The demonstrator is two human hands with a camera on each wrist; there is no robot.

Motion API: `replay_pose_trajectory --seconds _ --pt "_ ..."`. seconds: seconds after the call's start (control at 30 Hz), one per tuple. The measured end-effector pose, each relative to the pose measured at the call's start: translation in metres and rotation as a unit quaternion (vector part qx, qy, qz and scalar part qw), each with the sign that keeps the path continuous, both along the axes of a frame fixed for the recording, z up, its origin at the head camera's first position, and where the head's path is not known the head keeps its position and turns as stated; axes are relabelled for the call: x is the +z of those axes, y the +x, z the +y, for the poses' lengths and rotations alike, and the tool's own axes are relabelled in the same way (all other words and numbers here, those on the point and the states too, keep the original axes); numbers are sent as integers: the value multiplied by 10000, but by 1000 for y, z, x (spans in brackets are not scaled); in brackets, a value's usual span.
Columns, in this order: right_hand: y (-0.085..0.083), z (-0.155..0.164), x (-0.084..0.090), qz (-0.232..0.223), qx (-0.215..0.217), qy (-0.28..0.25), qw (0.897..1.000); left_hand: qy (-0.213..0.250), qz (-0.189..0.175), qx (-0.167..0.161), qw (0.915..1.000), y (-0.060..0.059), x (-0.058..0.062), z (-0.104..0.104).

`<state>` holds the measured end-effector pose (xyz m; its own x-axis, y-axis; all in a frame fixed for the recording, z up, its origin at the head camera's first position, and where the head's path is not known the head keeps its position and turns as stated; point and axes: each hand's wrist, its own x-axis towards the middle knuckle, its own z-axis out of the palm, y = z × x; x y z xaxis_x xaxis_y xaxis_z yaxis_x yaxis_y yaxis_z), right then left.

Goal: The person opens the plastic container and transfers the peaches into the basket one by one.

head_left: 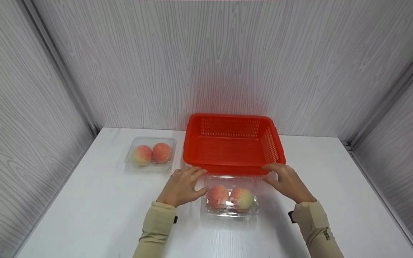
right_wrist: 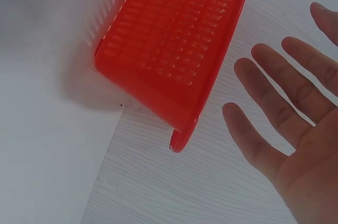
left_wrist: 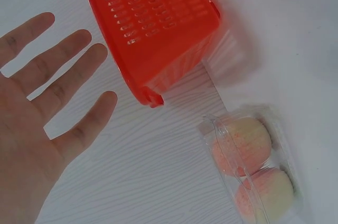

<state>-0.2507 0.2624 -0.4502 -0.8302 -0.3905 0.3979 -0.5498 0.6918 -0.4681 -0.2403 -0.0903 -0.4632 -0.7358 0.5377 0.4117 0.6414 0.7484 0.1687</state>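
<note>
- The left hand (head_left: 182,185) hovers just left of the near clear box (head_left: 231,197), fingers straight and spread, holding nothing; the left wrist view shows its open palm (left_wrist: 31,129) with gaps between the fingers.
- The right hand (head_left: 288,182) sits just right of the same box, fingers loosely extended and apart, gripping nothing; the right wrist view shows its palm (right_wrist: 296,139) open. Whether either hand touches the box's edge cannot be told.
- The near clear box lies on the white table (head_left: 102,215) between the two hands, lid shut, with two peaches (head_left: 230,197) side by side inside.
- The red basket (head_left: 232,143) stands just behind that box, its near rim close to both sets of fingertips; its perforated walls (right_wrist: 174,44) show in the wrist views.
- A second clear box (head_left: 151,154), also holding two peaches, rests left of the basket, well apart from the hands; the left wrist view shows it (left_wrist: 251,168) beside the basket's corner.
</note>
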Motion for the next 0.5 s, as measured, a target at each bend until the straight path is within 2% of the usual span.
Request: replay_pose_trajectory --seconds 0.3,0.5 --pt "-1 -5 -5 145 209 156 9996 -214 -52 -68 9997 3 -5 1" --pt "2 -4 -8 217 274 364 9987 -231 83 -237 9994 2 -8 7"
